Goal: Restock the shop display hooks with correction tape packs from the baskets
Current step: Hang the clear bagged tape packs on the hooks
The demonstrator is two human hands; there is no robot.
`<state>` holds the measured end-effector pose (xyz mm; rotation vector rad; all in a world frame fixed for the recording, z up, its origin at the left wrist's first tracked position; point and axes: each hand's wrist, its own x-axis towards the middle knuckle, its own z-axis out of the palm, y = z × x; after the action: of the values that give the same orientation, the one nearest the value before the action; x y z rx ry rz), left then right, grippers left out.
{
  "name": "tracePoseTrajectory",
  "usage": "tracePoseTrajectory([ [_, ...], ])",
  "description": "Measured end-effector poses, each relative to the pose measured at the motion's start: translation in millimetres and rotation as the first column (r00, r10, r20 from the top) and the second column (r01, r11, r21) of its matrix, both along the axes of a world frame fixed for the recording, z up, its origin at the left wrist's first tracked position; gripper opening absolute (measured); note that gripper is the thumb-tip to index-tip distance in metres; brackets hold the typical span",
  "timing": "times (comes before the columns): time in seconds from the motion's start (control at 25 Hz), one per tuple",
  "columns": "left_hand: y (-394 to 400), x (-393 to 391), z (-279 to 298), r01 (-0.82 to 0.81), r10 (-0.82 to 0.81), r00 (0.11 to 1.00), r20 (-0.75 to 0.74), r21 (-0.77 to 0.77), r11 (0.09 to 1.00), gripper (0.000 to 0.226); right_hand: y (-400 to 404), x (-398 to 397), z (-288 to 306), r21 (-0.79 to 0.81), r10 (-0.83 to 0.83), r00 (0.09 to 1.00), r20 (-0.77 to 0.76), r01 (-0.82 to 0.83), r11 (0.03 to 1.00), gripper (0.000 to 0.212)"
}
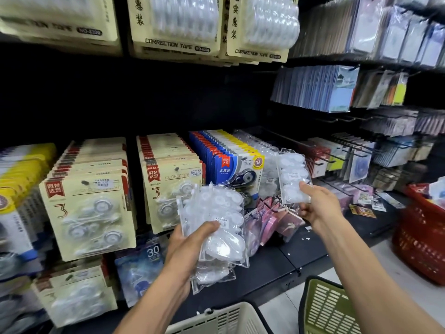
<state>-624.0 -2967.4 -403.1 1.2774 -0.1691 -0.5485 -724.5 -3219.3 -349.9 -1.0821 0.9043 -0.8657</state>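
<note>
we saw the left hand (pixel 186 247) curled around a stack of clear blister packs (pixel 220 227), glossy moulded plastic with rounded white correction tape shells inside; the thumb lay across the top pack's small white barcode label. the stack's long axis ran roughly upright, tilted a little to the left, in front of the lower display rows. the right hand (pixel 317 204) pinched a single clear pack (pixel 292 175) by its lower corner, thumb on the front face, the pack standing upright with three white lumps stacked along its length, just beside a hanging row of similar clear packs (pixel 262 153). to the left hung cream card packs (pixel 89 213) printed with a large "3" and "correction tape", and blue-and-yellow card packs (pixel 231 162) with red tags. overhead, bigger cream cards (pixel 175 27) read "correction tape". a beige slotted plastic basket (pixel 216 321) and a green basket (pixel 325 307) sat below, a red basket (pixel 423 237) at the right.
</note>
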Motion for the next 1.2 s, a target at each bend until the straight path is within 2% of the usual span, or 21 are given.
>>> tracePoseTrajectory([
  [0.16,-1.1,-3.1,1.0,0.023,-0.023,1.0,-0.005,-0.017,1.0,0.086,3.9,-4.4,0.7,0.002,-0.016,1.0,-0.003,0.016,1.0,0.022],
  [0.28,-2.7,-3.0,-1.8,0.014,-0.014,1.0,0.004,-0.012,1.0,0.061,5.3,-5.7,0.3,-0.019,-0.005,1.0,0.002,0.005,1.0,0.021],
  [0.52,-7.2,-3.3,-4.8,0.024,-0.024,1.0,-0.001,-0.002,1.0,0.069,1.3,-5.2,0.8,-0.022,0.001,1.0,0.028,0.0,1.0,0.014],
  [0.6,-8.4,-3.4,-6.2,0.023,-0.023,1.0,-0.004,-0.003,1.0,0.065,2.9,-4.5,1.6,0.005,0.017,0.998,0.058,-0.017,1.0,0.01],
  [0.72,-10.7,-3.9,-7.6,0.027,-0.028,1.0,-0.009,-0.007,1.0,0.057,2.3,-3.5,-1.2,0.098,0.121,0.976,0.179,-0.141,0.985,0.049],
  [0.8,-12.1,-5.2,-7.8,0.035,-0.035,0.999,-0.016,-0.013,0.999,0.056,3.4,-3.5,-3.1,0.119,0.179,0.966,0.189,-0.203,0.972,0.066],
  [0.84,-12.4,-6.2,-6.8,0.032,-0.032,0.999,-0.021,-0.012,0.999,0.056,5.8,-3.8,-3.8,0.106,0.193,0.969,0.153,-0.21,0.972,0.067],
  [0.92,-13.1,-7.4,-5.0,0.027,-0.028,0.999,-0.028,-0.009,1.0,0.061,12.7,-4.1,-6.0,0.038,0.267,0.963,0.02,-0.268,0.963,0.053],
  [1.0,-14.6,-9.1,-1.9,0.015,-0.015,0.999,-0.033,-0.017,1.0,0.072,25.2,-4.4,-7.8,-0.045,0.41,0.898,-0.159,-0.421,0.906,0.041],
  [1.04,-16.0,-9.1,-1.0,0.007,-0.007,0.999,-0.036,-0.018,1.0,0.077,32.3,-5.0,-7.9,-0.071,0.495,0.837,-0.232,-0.522,0.85,0.046],
  [1.12,-18.9,-11.0,2.0,-0.019,0.017,0.999,-0.041,-0.046,0.999,0.079,47.3,-6.3,-5.1,-0.081,0.663,0.662,-0.35,-0.727,0.682,0.053],
  [1.2,-21.8,-14.0,5.5,-0.048,0.044,0.998,-0.044,-0.091,0.995,0.082,60.9,-7.6,-2.5,-0.072,0.77,0.48,-0.42,-0.863,0.499,0.038],
])
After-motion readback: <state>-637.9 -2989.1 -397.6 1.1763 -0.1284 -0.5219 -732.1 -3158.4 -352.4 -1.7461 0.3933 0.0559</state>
